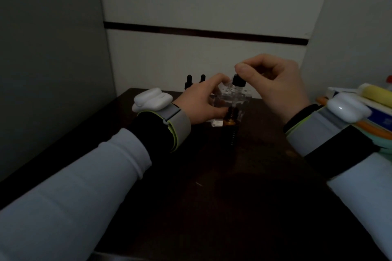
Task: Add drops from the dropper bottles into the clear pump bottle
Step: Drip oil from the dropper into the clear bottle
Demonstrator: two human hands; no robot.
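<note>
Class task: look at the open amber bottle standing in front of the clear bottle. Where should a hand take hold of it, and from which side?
Grip the amber bottle around its round body, below the narrow neck, coming from the near side. It stands upright with its mouth open, and the clear bottle and left hand crowd its far side.

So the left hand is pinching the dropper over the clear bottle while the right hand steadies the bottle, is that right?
The hands are swapped. In the head view the right hand pinches the dropper over the clear bottle, while the left hand steadies the bottle.

Head view looks down, close over table (212, 176).
</note>
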